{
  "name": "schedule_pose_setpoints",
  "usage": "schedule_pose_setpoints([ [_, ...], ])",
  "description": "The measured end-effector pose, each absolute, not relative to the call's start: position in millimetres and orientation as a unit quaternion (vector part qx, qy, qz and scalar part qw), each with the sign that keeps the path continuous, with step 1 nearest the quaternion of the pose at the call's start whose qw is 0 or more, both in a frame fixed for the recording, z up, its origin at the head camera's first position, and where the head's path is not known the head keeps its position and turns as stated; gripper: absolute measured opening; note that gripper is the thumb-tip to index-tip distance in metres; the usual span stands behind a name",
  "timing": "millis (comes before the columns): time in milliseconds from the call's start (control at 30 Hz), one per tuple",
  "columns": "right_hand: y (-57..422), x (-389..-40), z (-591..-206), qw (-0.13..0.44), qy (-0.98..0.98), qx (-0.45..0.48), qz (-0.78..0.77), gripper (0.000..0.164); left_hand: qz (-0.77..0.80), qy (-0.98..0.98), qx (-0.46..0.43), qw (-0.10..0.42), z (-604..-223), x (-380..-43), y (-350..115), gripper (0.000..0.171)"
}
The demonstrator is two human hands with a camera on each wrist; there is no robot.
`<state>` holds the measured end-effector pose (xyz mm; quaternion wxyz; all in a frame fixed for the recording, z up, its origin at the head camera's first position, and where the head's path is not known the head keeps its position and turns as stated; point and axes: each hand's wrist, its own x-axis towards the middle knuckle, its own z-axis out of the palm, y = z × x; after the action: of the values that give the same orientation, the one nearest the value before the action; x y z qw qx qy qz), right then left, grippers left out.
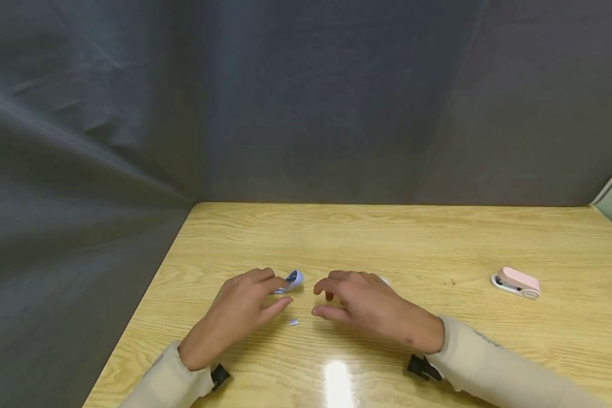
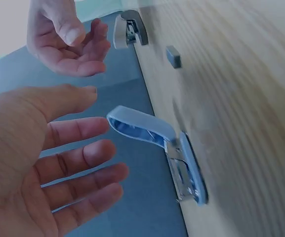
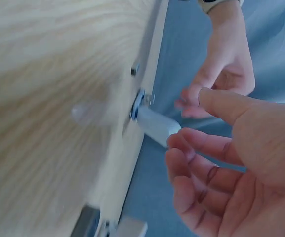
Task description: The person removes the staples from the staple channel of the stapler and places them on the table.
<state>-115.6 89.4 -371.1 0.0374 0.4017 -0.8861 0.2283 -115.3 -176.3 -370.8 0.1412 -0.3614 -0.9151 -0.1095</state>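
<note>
A light-blue stapler (image 1: pixel 294 280) rests on the table with its top arm swung up, and its metal inside shows in the left wrist view. My left hand (image 1: pixel 249 297) hovers beside it with fingers spread, one fingertip right at the raised arm's end in the left wrist view. Across from it, my right hand (image 1: pixel 359 297) holds nothing; its fingers are loosely bent, and in the right wrist view they overlap the tip of the blue stapler (image 3: pixel 154 123). Between the hands, nearer the body, lies a small grey staple strip (image 1: pixel 293 322).
A pink and white stapler (image 1: pixel 516 283) lies at the right of the wooden table (image 1: pixel 418 243). Behind my right hand a white object (image 1: pixel 384 280) is mostly hidden. Dark cloth (image 1: pixel 326 113) hangs along the back and left edges.
</note>
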Motion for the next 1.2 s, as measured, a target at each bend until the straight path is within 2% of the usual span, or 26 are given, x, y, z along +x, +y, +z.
schedule_pose_setpoints([
  [533,147.2,-111.5,-367.4,0.148,-0.907,0.351,0.182,0.027,-0.118,-0.895,-0.427,0.059,-353.5,-114.9,-127.6,0.027],
  [967,171.6,-117.2,-373.7,0.149,-0.915,0.331,0.173,0.041,-0.158,-0.909,-0.386,-0.003,-364.5,-143.5,-83.1,0.037],
  [1200,172.5,-126.1,-381.0,0.113,-0.909,0.341,0.214,0.045,-0.227,-0.900,-0.368,-0.059,-371.3,-154.5,-73.9,0.047],
])
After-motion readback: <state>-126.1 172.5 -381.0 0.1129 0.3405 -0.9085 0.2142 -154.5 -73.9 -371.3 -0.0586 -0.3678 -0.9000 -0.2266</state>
